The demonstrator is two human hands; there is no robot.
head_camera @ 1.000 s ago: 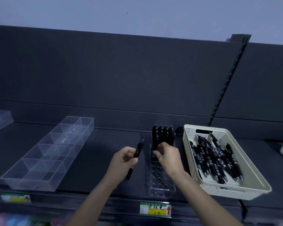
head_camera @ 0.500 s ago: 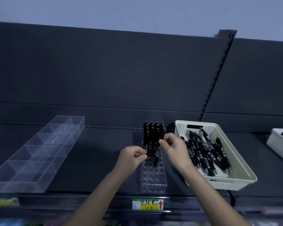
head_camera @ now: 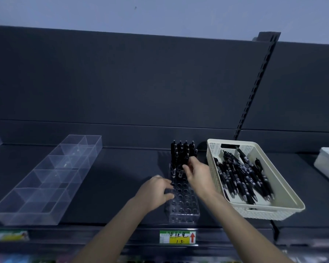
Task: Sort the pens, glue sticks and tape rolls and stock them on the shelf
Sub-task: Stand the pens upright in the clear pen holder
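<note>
A clear pen rack [head_camera: 182, 207] with rows of round holes stands on the dark shelf [head_camera: 122, 179]. Several black pens [head_camera: 180, 150] stand upright in its back rows. My right hand [head_camera: 198, 175] reaches over the rack and pinches one black pen [head_camera: 181, 168] among the standing ones. My left hand [head_camera: 156, 192] grips the rack's left edge, with fingers on top and thumb against the side. A cream plastic basket [head_camera: 273, 209] to the right holds several loose black pens [head_camera: 243, 179].
A long clear divided tray [head_camera: 23, 215] lies on the shelf at the left. A white bin [head_camera: 325, 164] sits at the far right edge. A slotted upright [head_camera: 254, 86] splits the back panel. A green and yellow price label [head_camera: 177, 237] is on the shelf's front rail.
The pen that my left hand held has gone to the rack, where my right hand now pinches it. My left hand dropped to the rack's left edge.
</note>
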